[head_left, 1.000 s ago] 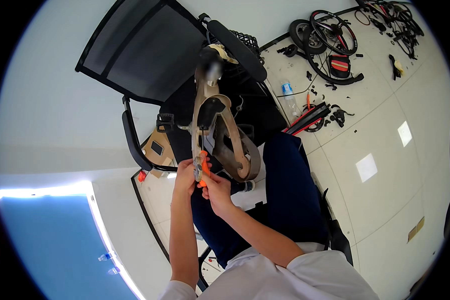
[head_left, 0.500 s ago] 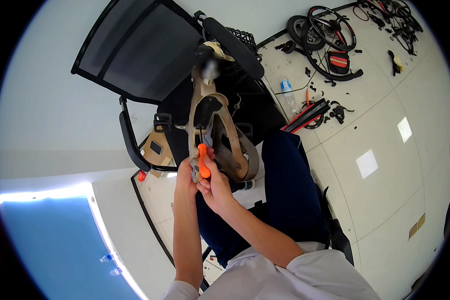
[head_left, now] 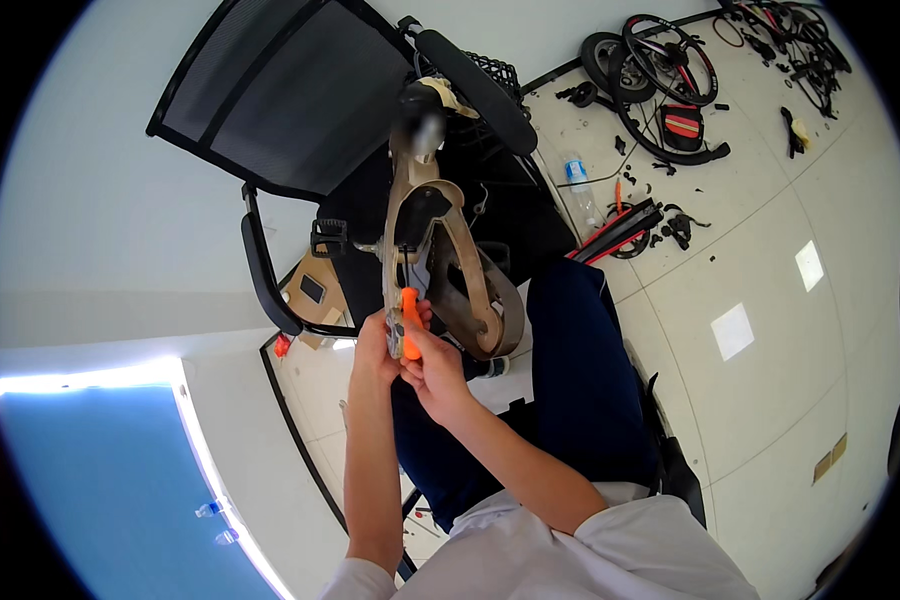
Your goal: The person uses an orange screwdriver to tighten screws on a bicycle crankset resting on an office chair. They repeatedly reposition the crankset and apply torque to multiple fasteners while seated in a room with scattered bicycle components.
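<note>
Here you are in the middle of the frame, both hands close together at the near end of the brown bike frame (head_left: 408, 180), which lies lengthwise over the black chair (head_left: 290, 110), its far end toward the top. The orange-handled screwdriver (head_left: 411, 325) sits right between your hands, its long axis running almost straight up the picture, alongside the bike frame's left rail, with the dark shaft pointing away from you. Whether its tip is seated in anything, you can't tell from here.

Your right hand (head_left: 437, 370) is closed around the handle from the lower right, thumb along it. Your left hand (head_left: 375, 345) is wrapped around the bike frame's near end, just left of the handle; whether its fingertips touch the handle too is unclear. The black pedal (head_left: 329, 238) sticks out left, well above both hands.
</note>
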Tool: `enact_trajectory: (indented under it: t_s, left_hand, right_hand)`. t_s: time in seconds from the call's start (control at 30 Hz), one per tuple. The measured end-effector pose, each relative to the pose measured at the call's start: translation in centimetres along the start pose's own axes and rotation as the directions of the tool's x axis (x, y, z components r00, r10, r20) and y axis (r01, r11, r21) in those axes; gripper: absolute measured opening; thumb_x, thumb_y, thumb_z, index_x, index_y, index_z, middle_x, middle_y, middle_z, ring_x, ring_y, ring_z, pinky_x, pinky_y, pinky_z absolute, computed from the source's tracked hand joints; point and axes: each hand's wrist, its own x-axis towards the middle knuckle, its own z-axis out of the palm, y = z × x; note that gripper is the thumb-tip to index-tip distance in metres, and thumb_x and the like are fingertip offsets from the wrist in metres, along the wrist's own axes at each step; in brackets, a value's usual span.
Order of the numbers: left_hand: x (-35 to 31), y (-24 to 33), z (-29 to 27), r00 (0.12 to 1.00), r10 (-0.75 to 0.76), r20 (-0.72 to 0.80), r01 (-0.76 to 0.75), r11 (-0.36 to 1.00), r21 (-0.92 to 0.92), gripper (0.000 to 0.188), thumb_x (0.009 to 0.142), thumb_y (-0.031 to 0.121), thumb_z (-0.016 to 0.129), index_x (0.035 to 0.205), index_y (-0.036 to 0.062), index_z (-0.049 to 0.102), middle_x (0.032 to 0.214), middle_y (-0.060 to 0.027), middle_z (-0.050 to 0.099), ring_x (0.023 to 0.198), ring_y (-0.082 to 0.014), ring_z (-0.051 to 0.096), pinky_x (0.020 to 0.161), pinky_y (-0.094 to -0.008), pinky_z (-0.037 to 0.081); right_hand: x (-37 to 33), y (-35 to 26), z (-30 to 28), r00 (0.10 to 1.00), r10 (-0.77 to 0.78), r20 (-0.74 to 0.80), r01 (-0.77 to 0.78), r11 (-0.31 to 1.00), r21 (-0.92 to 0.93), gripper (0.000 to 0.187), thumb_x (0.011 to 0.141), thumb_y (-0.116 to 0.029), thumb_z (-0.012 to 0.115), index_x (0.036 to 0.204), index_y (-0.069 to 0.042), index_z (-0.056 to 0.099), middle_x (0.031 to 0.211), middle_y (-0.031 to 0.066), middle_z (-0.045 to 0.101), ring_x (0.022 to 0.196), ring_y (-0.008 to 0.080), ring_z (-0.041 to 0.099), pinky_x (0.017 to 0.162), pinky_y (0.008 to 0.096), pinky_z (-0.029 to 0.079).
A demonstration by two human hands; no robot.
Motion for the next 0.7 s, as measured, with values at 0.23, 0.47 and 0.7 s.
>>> enact_trajectory:
  t_s: [0.23, 0.47, 0.7]
  left_hand:
    - [-0.9, 0.3, -0.3, 0.999, 0.051, 0.015, -0.053, 0.98, 0.192, 0.036, 0.093, 0.021, 0.061, 0.118, -0.0056, 0.06, 0.105, -0.0185, 0.067, 0.096, -0.0251, 0.066, 0.083, -0.0368, 0.055]
    - [0.4, -0.1, 0.3, 0.992, -0.005, 0.123, 0.016, 0.996, -0.088, 0.032, 0.089, 0.021, 0.066, 0.111, -0.0009, 0.059, 0.099, -0.0162, 0.067, 0.089, -0.0247, 0.064, 0.08, -0.0359, 0.055]
    - [0.3, -0.2, 1.3, 0.982, 0.014, 0.189, 0.012, 0.991, -0.136, 0.036, 0.092, 0.024, 0.056, 0.113, -0.0046, 0.058, 0.104, -0.0189, 0.067, 0.09, -0.0271, 0.064, 0.08, -0.0363, 0.056]
  right_hand:
    - [0.6, 1.6, -0.1, 0.891, -0.448, -0.072, 0.301, 0.703, -0.644, 0.024, 0.088, -0.015, 0.07, 0.106, 0.0, 0.068, 0.079, -0.0005, 0.061, 0.064, 0.0032, 0.053, 0.056, 0.0201, 0.041]
    - [0.1, 0.8, 0.5, 0.758, -0.64, 0.126, 0.448, 0.371, -0.814, 0.035, 0.091, -0.012, 0.064, 0.122, 0.004, 0.059, 0.094, 0.0082, 0.069, 0.08, 0.0106, 0.066, 0.07, 0.0251, 0.052]
    - [-1.0, -0.4, 1.6, 0.628, -0.707, 0.326, 0.494, 0.038, -0.869, 0.047, 0.087, -0.009, 0.066, 0.129, 0.003, 0.053, 0.098, 0.0192, 0.067, 0.086, 0.0313, 0.069, 0.079, 0.0323, 0.054]
